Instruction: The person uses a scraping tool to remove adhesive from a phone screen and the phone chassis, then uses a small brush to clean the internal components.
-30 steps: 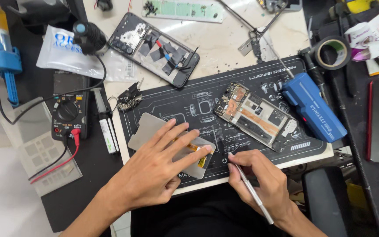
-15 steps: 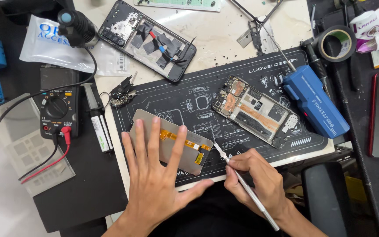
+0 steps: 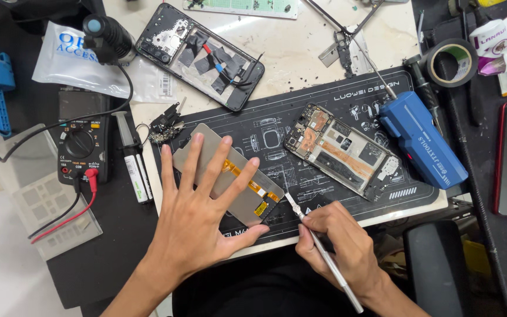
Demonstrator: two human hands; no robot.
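Phone screen panel (image 3: 228, 176) on black mat (image 3: 324, 111), left hand (image 3: 198, 220) spread flat on it, right hand (image 3: 341, 249) gripping metal blade tool (image 3: 324, 255)

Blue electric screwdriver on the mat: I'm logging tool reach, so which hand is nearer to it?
Right. The right hand lies below-left of the blue screwdriver; the left hand is farther left.

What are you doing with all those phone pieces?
The left hand lies flat, fingers spread, on a grey phone screen panel with an orange ribbon, on a black work mat. The right hand holds a thin metal tool, its tip at the panel's lower corner. An opened phone frame lies beside.
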